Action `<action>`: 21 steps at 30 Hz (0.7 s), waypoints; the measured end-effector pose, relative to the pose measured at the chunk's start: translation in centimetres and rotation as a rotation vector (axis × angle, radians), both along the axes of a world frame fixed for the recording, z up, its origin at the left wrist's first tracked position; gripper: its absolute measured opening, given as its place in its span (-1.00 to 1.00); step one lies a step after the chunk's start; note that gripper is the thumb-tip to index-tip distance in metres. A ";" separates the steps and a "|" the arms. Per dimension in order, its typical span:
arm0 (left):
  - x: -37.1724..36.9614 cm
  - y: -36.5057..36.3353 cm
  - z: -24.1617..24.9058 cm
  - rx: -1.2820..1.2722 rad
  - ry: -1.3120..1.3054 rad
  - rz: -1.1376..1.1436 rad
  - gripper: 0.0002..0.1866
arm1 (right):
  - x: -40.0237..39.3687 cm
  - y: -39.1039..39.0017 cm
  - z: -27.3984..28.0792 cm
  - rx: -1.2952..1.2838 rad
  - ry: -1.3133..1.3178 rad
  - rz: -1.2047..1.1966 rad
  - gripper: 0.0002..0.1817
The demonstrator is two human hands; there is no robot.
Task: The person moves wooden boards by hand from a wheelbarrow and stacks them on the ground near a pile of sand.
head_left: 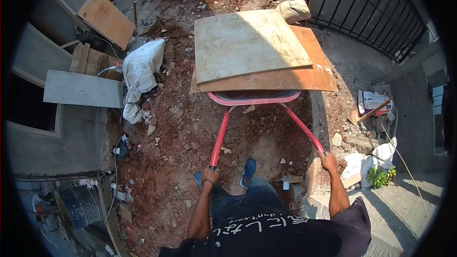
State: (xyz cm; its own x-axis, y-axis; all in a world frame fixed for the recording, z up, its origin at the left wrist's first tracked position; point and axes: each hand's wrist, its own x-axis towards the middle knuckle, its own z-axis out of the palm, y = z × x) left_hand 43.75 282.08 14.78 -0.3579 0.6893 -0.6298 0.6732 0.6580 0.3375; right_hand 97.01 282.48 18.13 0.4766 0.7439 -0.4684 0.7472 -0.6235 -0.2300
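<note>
A wheelbarrow [257, 100] with a red rim stands in front of me, its two red handles reaching back to my hands. My left hand [210, 175] is wrapped round the end of the left handle [219, 138]. Around the end of the right handle [304, 128] my right hand [327, 160] is closed. Across the tray lie two boards: a pale, stained board [247, 45] on top and a brown-orange board [319, 59] beneath it. They hide most of the tray and the wheel.
Rough reddish soil with rubble [176, 162] covers the path. On the left are a white sack [143, 64], a grey slab [83, 89] and a drum [78, 208]. To the right stand a barred gate [371, 9], a concrete edge [316, 171] and green bananas [377, 177].
</note>
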 end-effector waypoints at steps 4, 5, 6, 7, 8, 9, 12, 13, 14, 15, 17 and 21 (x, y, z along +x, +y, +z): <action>0.5 -6.0 -5.2 -0.030 -0.071 0.041 -0.61 | 1.8 -7.2 -5.5 0.014 -0.161 0.081 -0.39; 0.1 -6.3 -5.7 -0.027 -0.100 0.016 -0.62 | 1.3 -7.9 -6.1 0.008 -0.171 0.106 -0.33; -0.3 -6.2 -5.5 -0.026 -0.131 -0.011 -0.62 | -0.7 -7.4 -5.4 0.013 -0.189 0.092 -0.33; -0.7 -5.0 -4.0 -0.124 -0.228 0.014 -0.62 | -3.1 -7.2 -5.2 0.023 -0.360 -0.054 -0.26; -1.2 -3.5 -2.0 -0.227 -0.319 0.035 -0.62 | -6.9 -6.5 -3.8 0.028 -0.527 -0.206 -0.16; -1.8 -2.3 -0.5 -0.210 -0.372 -0.011 -0.59 | -10.9 -4.7 -2.1 -0.044 -0.538 -0.320 -0.08; -3.1 -2.1 -3.1 -0.194 -0.429 -0.174 -0.46 | -22.1 -0.1 -1.6 0.018 -0.528 -0.198 -0.22; -4.2 -2.4 -5.0 -0.190 -0.510 -0.303 -0.40 | -27.6 1.7 0.2 -0.019 -0.198 -0.158 -0.33; -5.5 -2.6 -5.9 -0.193 -0.594 -0.424 -0.34 | -32.1 1.9 -1.5 0.145 -0.026 0.002 -0.36; -7.4 -2.8 -6.7 -0.216 -0.602 -0.423 -0.34 | -39.0 4.1 1.1 -0.064 0.204 -0.016 -0.32; -12.8 -0.8 -7.2 -0.162 -0.889 -0.423 -0.41 | -45.1 3.3 -6.3 -0.153 0.334 0.271 -0.31; -36.4 5.1 -4.0 -0.078 -0.834 0.429 -0.73 | -54.4 3.1 -3.8 -0.136 0.028 0.082 -0.56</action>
State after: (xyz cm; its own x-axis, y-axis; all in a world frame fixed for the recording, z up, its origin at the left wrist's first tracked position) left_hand 7.38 287.17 10.80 0.0158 0.5479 -0.8364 -0.0712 0.8350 0.5456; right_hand 42.63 285.59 14.29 0.4026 0.7082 -0.5799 0.7911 -0.5879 -0.1687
